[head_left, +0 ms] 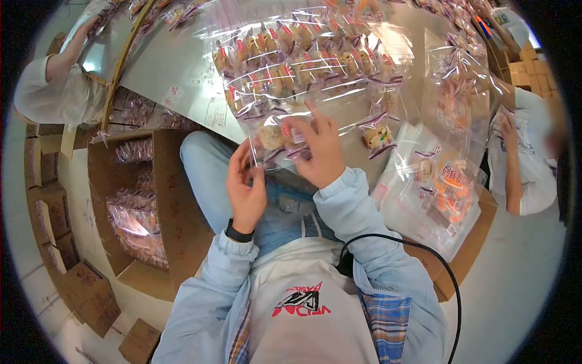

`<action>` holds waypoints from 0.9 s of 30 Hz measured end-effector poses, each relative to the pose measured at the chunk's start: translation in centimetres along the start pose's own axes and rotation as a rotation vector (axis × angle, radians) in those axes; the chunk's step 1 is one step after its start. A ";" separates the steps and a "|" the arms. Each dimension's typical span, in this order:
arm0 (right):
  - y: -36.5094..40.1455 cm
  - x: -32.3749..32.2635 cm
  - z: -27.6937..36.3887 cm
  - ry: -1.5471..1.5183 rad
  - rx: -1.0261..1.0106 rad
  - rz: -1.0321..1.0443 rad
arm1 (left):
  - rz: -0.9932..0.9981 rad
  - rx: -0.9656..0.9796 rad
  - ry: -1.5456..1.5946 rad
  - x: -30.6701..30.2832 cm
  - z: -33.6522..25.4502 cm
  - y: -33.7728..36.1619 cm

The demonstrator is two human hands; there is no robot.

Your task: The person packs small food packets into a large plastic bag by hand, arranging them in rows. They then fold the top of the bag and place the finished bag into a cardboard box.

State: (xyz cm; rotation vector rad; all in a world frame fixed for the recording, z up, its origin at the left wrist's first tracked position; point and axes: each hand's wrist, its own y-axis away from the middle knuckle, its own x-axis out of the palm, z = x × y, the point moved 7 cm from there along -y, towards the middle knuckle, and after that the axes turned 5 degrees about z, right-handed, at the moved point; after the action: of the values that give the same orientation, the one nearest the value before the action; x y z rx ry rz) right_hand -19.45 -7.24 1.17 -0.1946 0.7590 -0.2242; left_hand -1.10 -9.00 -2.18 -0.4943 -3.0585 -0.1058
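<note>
Near the table's front edge, my left hand [245,188] is closed with its fingers curled at the near end of a large clear plastic bag [345,109]. Beside its fingertips are individually wrapped round pastries [269,137]. My right hand [319,148] has its index finger stretched forward and its other fingers bent over a wrapped pastry with a red label [292,132]. Further into the bag lie rows of wrapped pastries [282,76]. One loose wrapped pastry [378,136] sits to the right of my right hand.
A stack of printed plastic bags [445,182] lies on the right, above a cardboard surface [476,233]. An open carton [182,212] with wrapped packets stands at my left. A black cable [451,279] runs beside me. Other people's arms [66,51] [512,158] show at both sides.
</note>
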 end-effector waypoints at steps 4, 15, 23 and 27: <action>-0.9 0.7 2.3 0.190 -0.142 0.120 | -0.023 -0.017 0.081 0.3 0.7 0.0; 0.9 1.2 2.5 -0.057 -0.066 0.130 | -0.001 0.004 0.029 0.6 -1.0 0.1; 0.7 2.3 -0.6 -0.259 0.022 0.028 | -0.071 0.048 -0.163 -0.5 -1.2 -0.6; -0.6 1.6 0.6 -0.296 -0.028 0.118 | -0.104 0.224 -0.319 -0.5 -1.4 -0.5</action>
State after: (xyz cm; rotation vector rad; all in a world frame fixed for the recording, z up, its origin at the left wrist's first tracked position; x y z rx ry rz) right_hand -18.00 -8.21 0.74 -0.2040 0.4781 -0.0701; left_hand -0.78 -9.73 -0.85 -0.3693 -3.3448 0.3423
